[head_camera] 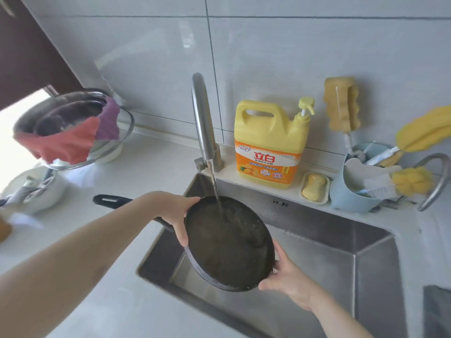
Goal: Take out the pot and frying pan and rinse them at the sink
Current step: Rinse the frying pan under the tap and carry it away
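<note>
my left hand [177,214] grips the far-left rim of the frying pan [229,245], thumb hooked over the edge, arm stretched in from the lower left. right hand [285,276] holds the near-right rim from underneath, fingers curled round it. pan's tilted over the sink [341,245], its black handle [109,200] poking out over the counter's [102,240] edge to the left. water [214,184] from the faucet [203,118] lands near the pan's upper rim. on the ledge behind the sink: yellow detergent jug [268,145], soap in a dish [314,189], blue caddy [351,193] with brushes. steel pot [56,113] with cloths draped over it sits at the counter's far left.
</note>
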Motion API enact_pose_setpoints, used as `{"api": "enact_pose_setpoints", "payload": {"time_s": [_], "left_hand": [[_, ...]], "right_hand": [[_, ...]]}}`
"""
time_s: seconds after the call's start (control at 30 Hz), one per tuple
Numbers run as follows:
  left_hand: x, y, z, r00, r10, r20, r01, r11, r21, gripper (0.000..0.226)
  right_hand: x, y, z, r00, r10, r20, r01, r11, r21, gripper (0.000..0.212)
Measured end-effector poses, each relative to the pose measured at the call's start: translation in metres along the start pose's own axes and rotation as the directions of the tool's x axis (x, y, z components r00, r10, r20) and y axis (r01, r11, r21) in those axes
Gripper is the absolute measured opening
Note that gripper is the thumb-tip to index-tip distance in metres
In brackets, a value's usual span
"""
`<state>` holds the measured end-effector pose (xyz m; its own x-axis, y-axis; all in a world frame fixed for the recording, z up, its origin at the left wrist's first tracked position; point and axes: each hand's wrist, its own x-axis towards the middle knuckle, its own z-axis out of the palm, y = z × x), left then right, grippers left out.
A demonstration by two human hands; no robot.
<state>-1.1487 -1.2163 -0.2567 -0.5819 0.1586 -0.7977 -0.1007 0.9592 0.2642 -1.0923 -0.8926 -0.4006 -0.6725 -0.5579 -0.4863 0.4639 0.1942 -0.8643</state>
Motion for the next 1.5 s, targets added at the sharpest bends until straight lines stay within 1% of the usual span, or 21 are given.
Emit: {"api": "enact_pose_setpoints", "payload": {"time_s": [0.1,0.2,0.33,0.37,0.43,0.5,0.57,0.63,0.67,0.73,0.77,0.83,0.87,0.9,0.97,1.03,1.07,1.17,1.23,1.33,1.5], "left_hand": [[-0.031,-0.002,-0.007,0.985,-0.004,-0.175,0.013,0.999,0.047,0.116],[-0.053,-0.01,-0.003,0.934,0.037,-0.356,-0.046,0.999,-0.015,0.121],[-0.053,-0.022,0.024,0.856,0.048,-0.515,-0.179,0.962,-0.207,0.13],[-0.05,-0.021,0.032,0.839,0.061,-0.541,-0.234,0.938,-0.258,0.131],[-0.037,-0.018,0.047,0.813,0.112,-0.572,-0.375,0.851,-0.367,0.131],[-0.022,-0.012,0.058,0.818,0.168,-0.55,-0.467,0.751,-0.466,0.127],[-0.012,-0.008,0.064,0.869,0.213,-0.446,-0.448,0.721,-0.529,0.127],[-0.008,-0.008,0.061,0.934,0.226,-0.278,-0.346,0.77,-0.537,0.137],[-0.008,-0.01,0.056,0.951,0.25,-0.182,-0.308,0.792,-0.527,0.136],[-0.013,-0.017,0.044,0.958,0.283,-0.049,-0.274,0.851,-0.447,0.118],[-0.019,-0.019,0.037,0.968,0.25,-0.015,-0.236,0.892,-0.386,0.11],[-0.034,-0.02,0.023,0.984,0.176,0.02,-0.161,0.935,-0.315,0.102],[-0.041,-0.02,0.017,0.99,0.14,0.02,-0.127,0.943,-0.308,0.1],[-0.045,-0.021,0.012,0.995,0.104,0.001,-0.099,0.953,-0.285,0.099],[-0.051,-0.02,0.009,0.992,0.042,-0.122,-0.061,0.986,-0.154,0.105],[-0.049,-0.023,0.012,0.969,0.026,-0.248,-0.041,0.997,-0.058,0.118],[-0.046,-0.024,0.016,0.955,0.032,-0.295,-0.047,0.998,-0.046,0.121],[-0.03,-0.033,0.035,0.902,0.06,-0.429,-0.108,0.99,-0.09,0.129],[-0.019,-0.031,0.052,0.85,0.079,-0.521,-0.16,0.981,-0.112,0.135],[-0.001,-0.021,0.075,0.768,0.082,-0.635,-0.227,0.962,-0.151,0.136],[0.031,-0.009,0.103,0.592,0.053,-0.804,-0.309,0.936,-0.166,0.134]], "right_hand": [[0.002,-0.016,0.021,0.996,-0.082,-0.045,0.082,0.997,0.008,0.119],[0.006,-0.039,0.026,0.983,-0.149,-0.111,0.143,0.988,-0.057,0.137],[0.001,-0.087,0.008,0.938,-0.32,-0.136,0.266,0.912,-0.311,0.142],[-0.003,-0.104,0.001,0.934,-0.333,-0.131,0.264,0.888,-0.378,0.142],[-0.011,-0.137,-0.014,0.949,-0.298,-0.098,0.209,0.833,-0.513,0.145],[-0.021,-0.168,-0.028,0.978,-0.199,-0.067,0.11,0.758,-0.643,0.149],[-0.031,-0.191,-0.038,0.995,-0.094,-0.04,0.04,0.722,-0.69,0.145],[-0.04,-0.2,-0.042,0.999,-0.042,-0.011,0.023,0.729,-0.684,0.13],[-0.044,-0.198,-0.042,1.0,-0.018,0.008,0.019,0.759,-0.651,0.121],[-0.046,-0.177,-0.04,0.999,0.032,0.042,-0.005,0.85,-0.527,0.108],[-0.045,-0.16,-0.038,0.998,0.05,0.029,-0.031,0.879,-0.475,0.109],[-0.039,-0.122,-0.028,0.995,0.097,-0.013,-0.094,0.915,-0.393,0.126],[-0.035,-0.104,-0.019,0.995,0.096,-0.004,-0.091,0.926,-0.367,0.129],[-0.03,-0.089,-0.01,0.997,0.073,0.012,-0.064,0.936,-0.347,0.13],[-0.021,-0.067,0.009,0.999,0.033,0.003,-0.031,0.961,-0.274,0.13],[-0.014,-0.057,0.023,0.999,0.006,-0.041,-0.015,0.974,-0.224,0.133],[-0.01,-0.053,0.024,0.998,-0.015,-0.064,0.001,0.975,-0.223,0.137],[-0.003,-0.052,0.015,0.992,-0.067,-0.11,0.034,0.961,-0.274,0.145],[-0.001,-0.059,0.002,0.984,-0.111,-0.14,0.058,0.939,-0.338,0.148],[-0.005,-0.075,-0.017,0.957,-0.216,-0.193,0.093,0.86,-0.501,0.149],[-0.014,-0.094,-0.033,0.886,-0.407,-0.223,0.146,0.7,-0.699,0.143]]}}
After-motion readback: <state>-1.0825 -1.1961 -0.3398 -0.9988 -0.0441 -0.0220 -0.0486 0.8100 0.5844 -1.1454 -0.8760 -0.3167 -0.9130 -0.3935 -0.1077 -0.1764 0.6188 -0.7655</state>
